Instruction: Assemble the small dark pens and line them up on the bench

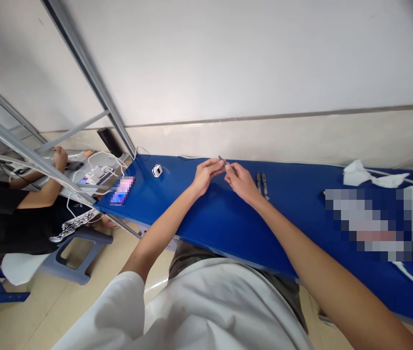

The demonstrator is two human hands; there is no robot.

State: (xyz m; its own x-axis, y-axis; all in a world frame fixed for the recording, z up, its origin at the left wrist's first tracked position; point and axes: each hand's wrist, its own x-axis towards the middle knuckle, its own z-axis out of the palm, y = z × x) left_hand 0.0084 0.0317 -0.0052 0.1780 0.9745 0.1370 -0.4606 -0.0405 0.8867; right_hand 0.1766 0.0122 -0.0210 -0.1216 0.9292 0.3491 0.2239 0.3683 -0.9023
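Observation:
My left hand (pixel 206 176) and my right hand (pixel 241 181) meet above the blue table (pixel 184 214). Between their fingertips is a slim dark pen-like thing (pixel 221 158), gripped by both; only its dark tip and a short stretch of it show, the fingers hiding the rest. Just to the right of my right hand, two slender dark grey pens (pixel 264 180) lie side by side on the table, partly overlapped by my right wrist. They look similar to what I hold, though details are too small to tell.
A small white cube-like device (pixel 157 170) and a phone (pixel 122 190) lie on the left. To the right are crumpled white tissues (pixel 359 174), a blurred flat object (pixel 370 223) and a white cable. Beyond a metal frame (pixel 86 68), another person (pixel 13 204) sits working.

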